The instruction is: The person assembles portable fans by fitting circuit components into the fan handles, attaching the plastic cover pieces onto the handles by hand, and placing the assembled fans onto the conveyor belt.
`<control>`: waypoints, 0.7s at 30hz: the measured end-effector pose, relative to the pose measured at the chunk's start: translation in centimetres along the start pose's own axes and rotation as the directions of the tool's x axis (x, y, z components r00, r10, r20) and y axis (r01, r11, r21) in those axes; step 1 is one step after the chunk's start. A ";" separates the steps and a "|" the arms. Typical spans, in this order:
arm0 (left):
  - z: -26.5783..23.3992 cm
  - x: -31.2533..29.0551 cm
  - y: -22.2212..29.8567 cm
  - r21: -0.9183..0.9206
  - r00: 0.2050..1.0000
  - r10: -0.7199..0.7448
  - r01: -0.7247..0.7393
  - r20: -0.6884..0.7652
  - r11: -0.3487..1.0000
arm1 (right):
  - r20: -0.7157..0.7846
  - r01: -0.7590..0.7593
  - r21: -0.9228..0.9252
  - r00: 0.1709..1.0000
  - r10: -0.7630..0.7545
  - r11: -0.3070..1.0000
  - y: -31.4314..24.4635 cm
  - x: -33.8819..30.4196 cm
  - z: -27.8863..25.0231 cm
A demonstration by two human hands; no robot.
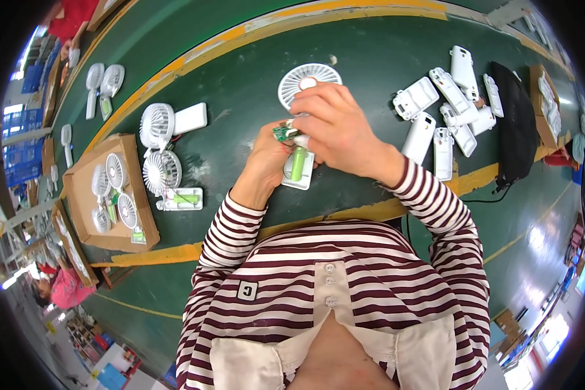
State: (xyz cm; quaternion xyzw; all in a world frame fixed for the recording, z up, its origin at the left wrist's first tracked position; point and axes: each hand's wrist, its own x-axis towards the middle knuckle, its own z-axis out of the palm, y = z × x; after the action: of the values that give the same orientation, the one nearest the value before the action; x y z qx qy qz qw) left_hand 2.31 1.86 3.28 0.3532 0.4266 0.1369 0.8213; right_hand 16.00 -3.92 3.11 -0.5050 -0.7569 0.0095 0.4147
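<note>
Cardboard tray (81,188) at left, black bag (517,143) at right, blue crates (23,133) far left

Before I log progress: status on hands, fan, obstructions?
Left hand holding opened fan; right hand at circuit board. Green battery exposed. White casings off right, untouched.

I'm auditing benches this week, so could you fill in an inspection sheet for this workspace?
Surface: green tabletop with yellow edging, pale marks visible.
Job's things: white fan head, circuit board, handle part with green battery.
Clutter: white casings and black fabric item right; cardboard box of fans left, loose fans beside it.
Grips: left grip and right grip both at the circuit board; exact hold partly hidden.
Cables: black cable near the fabric item; thin red wires by the loose fans.
Surroundings: blue crates and a person in pink, both left.
</note>
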 end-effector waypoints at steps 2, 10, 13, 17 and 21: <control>-0.8 0.1 -0.2 -0.047 0.990 -0.027 0.034 0.140 0.998 | 0.078 -0.037 0.093 0.997 0.029 0.995 -0.1 0.5 -0.5; -0.7 0.2 -0.3 -0.035 0.997 -0.016 0.019 0.080 0.999 | -0.018 0.012 -0.084 1.000 -0.014 0.996 -1.3 0.5 -0.1; -0.9 0.3 -0.4 0.008 0.999 0.033 -0.034 0.039 0.999 | -0.075 0.067 -0.134 0.994 -0.078 0.989 -1.4 0.2 0.1; -1.2 0.3 -0.5 -0.241 0.994 0.085 -0.066 0.068 0.968 | -0.205 0.039 -0.135 0.977 -0.066 0.990 -1.7 -1.1 0.9; -0.2 -0.4 0.1 -0.271 0.993 0.119 -0.117 -0.010 0.955 | -0.214 0.001 -0.174 0.976 -0.038 0.985 -1.5 -1.9 1.1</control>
State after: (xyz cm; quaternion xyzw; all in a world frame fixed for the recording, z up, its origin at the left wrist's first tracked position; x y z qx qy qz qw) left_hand 1.92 1.78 3.50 0.2627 0.3791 0.2417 0.8537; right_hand 14.50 -5.69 1.87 -0.5296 -0.7102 -0.1152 0.4492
